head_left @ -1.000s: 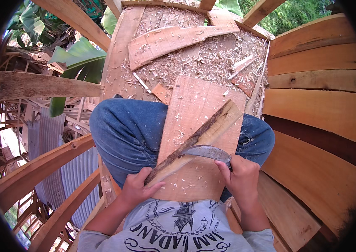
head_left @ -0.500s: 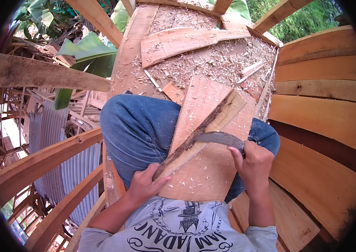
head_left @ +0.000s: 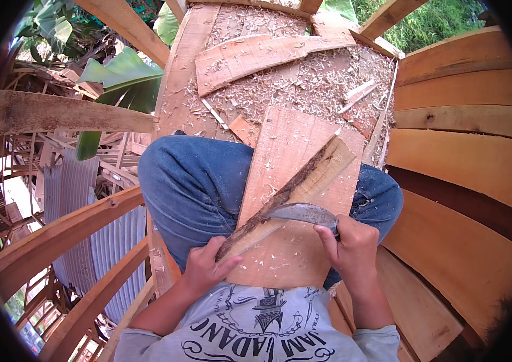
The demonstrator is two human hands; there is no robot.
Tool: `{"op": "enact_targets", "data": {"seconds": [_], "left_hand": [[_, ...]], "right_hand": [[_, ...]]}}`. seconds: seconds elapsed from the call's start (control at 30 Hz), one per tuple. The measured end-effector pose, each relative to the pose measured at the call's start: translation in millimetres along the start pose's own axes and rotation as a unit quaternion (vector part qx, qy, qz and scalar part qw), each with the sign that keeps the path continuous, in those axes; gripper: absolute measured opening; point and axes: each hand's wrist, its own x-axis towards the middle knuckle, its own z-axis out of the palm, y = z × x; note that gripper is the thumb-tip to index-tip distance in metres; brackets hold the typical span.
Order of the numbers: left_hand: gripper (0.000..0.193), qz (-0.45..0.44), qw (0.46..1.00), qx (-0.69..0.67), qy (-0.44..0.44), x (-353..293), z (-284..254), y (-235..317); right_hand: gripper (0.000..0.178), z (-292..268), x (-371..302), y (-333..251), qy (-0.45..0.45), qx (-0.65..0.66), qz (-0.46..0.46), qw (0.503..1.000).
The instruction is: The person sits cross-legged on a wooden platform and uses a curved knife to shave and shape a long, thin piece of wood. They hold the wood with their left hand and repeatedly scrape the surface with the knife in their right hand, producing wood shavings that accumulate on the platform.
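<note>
A narrow strip of wood (head_left: 310, 178) with dark bark along its edge slants across a wide flat board (head_left: 256, 199) on my lap. My left hand (head_left: 206, 265) is closed around the strip's near end. My right hand (head_left: 352, 246) grips a curved knife (head_left: 307, 213), its handle mostly hidden in the fist. The grey blade lies across the strip, a little below its middle, touching or just over the wood. Small pale shavings (head_left: 276, 256) are scattered on the board.
Beyond my crossed legs, shavings (head_left: 268, 78) cover the plank floor, with a long rough-edged plank (head_left: 256, 57) on them. Wooden rails (head_left: 69, 223) run along the left side. Stacked boards (head_left: 458, 160) form a wall at the right.
The knife and my right hand have moved toward me and slightly left, down the strip. My left hand keeps its hold on the near end.
</note>
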Motion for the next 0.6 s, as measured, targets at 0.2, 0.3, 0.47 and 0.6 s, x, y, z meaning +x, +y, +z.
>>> {"op": "enact_targets", "data": {"seconds": [0.2,0.3,0.47,0.6], "left_hand": [[0.041,0.024,0.999,0.026,0.022,3,2,-2],[0.041,0.023,0.999,0.026,0.029,4,4,0],[0.04,0.061,0.996,0.056,-0.022,-4,-6,1],[0.039,-0.011,1.0,0.016,0.016,-1,4,0]], "right_hand": [[0.048,3,21,8,0.039,-0.065,-0.047,0.996],[0.048,5,25,15,0.066,-0.061,-0.041,0.995],[0.05,-36,45,95,0.205,0.027,0.241,0.948],[0.051,-64,25,100,0.198,0.028,0.246,0.949]]}}
